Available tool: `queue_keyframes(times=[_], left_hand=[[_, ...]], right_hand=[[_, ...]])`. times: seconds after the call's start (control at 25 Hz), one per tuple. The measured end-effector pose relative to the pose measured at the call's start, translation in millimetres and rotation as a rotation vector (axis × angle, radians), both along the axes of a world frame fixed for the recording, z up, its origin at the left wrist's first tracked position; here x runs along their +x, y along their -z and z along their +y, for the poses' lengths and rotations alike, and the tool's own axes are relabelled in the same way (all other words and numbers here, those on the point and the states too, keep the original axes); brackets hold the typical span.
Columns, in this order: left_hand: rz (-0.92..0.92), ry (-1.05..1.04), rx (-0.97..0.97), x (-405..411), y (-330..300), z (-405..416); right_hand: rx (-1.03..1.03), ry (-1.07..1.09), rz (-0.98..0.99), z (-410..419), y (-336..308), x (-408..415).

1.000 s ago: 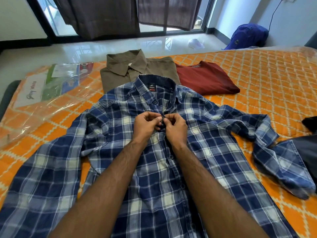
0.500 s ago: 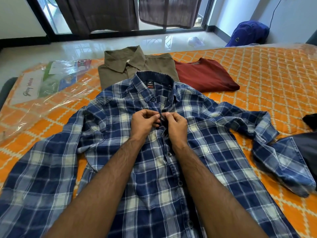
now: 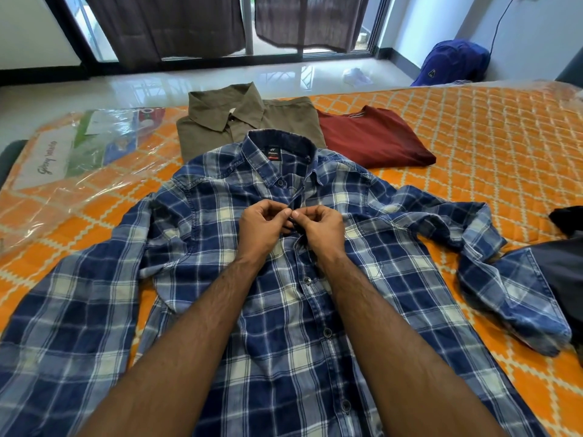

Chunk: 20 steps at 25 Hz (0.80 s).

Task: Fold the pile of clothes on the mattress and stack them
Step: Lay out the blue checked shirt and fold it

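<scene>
A blue plaid shirt (image 3: pixel 195 279) lies front up and spread out on the orange mattress (image 3: pixel 473 146), sleeves out to both sides. My left hand (image 3: pixel 262 225) and my right hand (image 3: pixel 318 228) meet at the placket just below the collar, each pinching the shirt's front edge at a button. Behind the shirt lie a folded olive shirt (image 3: pixel 277 118) and a folded maroon top (image 3: pixel 372 137), side by side.
Dark clothes (image 3: pixel 564 272) lie at the mattress's right edge, touching the plaid sleeve. Clear plastic wrap with a printed label (image 3: pixel 72 159) covers the mattress's left corner. A blue backpack (image 3: pixel 451 63) sits on the floor by the far wall.
Both hands stay at the same button below the collar, with only small finger movement. The view has shifted slightly.
</scene>
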<state>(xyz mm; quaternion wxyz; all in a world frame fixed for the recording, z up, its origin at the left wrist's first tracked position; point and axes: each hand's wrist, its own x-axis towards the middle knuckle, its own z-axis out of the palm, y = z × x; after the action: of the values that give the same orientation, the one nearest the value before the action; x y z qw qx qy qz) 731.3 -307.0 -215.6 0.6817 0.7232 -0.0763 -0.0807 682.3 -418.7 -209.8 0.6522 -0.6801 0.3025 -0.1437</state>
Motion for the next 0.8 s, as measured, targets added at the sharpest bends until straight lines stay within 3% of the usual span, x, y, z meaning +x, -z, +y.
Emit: queue_keyframes(times=[0.32,0.44,0.52,0.68,0.8], left_hand=[[-0.183,-0.119,0.235,-7,-5,-9],[-0.143,-0.044,0.247,-1,-13,-8],[-0.145,0.066,0.304,12,-24,-6],[-0.553,0.130,0.601,45,-40,-7],[-0.598,0.212,0.752,63,-41,-8]], right_hand=[[-0.127,0.044,0.080,6,-5,0],[-0.097,0.048,0.070,-1,-13,3],[-0.193,0.053,0.038,-4,-24,10],[-0.540,0.114,0.067,1,-45,37],[-0.338,0.179,0.039,-2,-34,54]])
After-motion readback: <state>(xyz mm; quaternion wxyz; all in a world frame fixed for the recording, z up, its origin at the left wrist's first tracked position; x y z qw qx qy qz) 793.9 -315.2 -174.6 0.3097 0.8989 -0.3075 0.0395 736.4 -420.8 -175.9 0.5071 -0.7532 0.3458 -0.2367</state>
